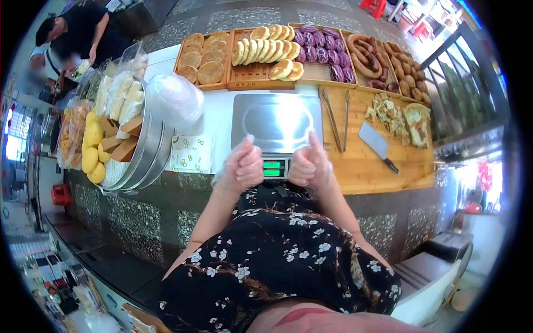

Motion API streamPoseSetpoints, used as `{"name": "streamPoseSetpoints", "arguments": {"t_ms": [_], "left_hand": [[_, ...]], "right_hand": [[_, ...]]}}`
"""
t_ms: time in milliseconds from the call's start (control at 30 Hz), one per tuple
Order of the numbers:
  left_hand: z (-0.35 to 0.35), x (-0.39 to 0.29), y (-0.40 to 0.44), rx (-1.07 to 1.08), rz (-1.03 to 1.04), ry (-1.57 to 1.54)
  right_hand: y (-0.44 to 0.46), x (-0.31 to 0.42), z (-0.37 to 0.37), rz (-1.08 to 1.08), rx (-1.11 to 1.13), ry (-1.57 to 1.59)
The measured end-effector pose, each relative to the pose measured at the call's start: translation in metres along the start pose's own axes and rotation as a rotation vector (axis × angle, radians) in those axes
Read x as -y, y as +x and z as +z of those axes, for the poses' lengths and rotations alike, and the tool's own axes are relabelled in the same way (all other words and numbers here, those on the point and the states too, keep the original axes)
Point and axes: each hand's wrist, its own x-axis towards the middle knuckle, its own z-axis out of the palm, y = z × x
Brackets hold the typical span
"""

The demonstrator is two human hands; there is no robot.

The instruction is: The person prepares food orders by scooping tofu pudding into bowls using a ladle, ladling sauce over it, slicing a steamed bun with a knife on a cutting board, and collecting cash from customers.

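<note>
Digital scale on counter, front centre. Left hand and right hand, in clear gloves, clenched, thumbs up, at its near edge; no held item visible. Scale looks rigid, fairly heavy, slick on top; best gripped under both sides. Tongs on cutting board crowd right; plastic bags left, pancake tray behind.

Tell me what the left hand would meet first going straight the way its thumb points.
The left hand would probably meet the scale; if it passes above, the tray of pale cakes beyond. Height is unclear.
</note>
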Motion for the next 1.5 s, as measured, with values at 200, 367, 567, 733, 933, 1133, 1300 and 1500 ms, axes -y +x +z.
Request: {"name": "streamPoseSetpoints", "arguments": {"t_ms": [200, 367, 567, 733, 933, 1133, 1300, 1500], "left_hand": [[-0.014, 0.020, 0.012, 0.018, -0.101, -0.116], [-0.008, 0.011, 0.003, -0.008, 0.002, -0.013], [-0.015, -0.003, -0.006, 0.109, 0.060, -0.214], [-0.033, 0.017, -0.005, 0.032, -0.055, -0.129], [-0.008, -0.014, -0.017, 0.214, 0.093, -0.226], [-0.014, 0.002, -0.011, 0.091, 0.021, -0.148], [-0.009, -0.026, -0.028, 0.131, 0.226, -0.097], [-0.020, 0.006, -0.003, 0.094, -0.018, -0.158]], "right_hand": [[0.016, -0.019, -0.004, 0.099, 0.270, 0.076], [0.008, -0.015, -0.008, 0.085, 0.072, 0.044], [0.013, -0.013, -0.003, 0.054, 0.140, 0.014], [0.027, -0.029, -0.011, 0.230, 0.099, 0.061], [0.028, -0.009, -0.001, 0.126, 0.208, 0.055], [0.044, -0.020, 0.007, 0.240, 0.225, 0.009], [0.033, -0.001, 0.006, 0.073, 0.262, 0.030], [0.041, -0.027, 0.012, 0.240, 0.287, -0.024]]}}
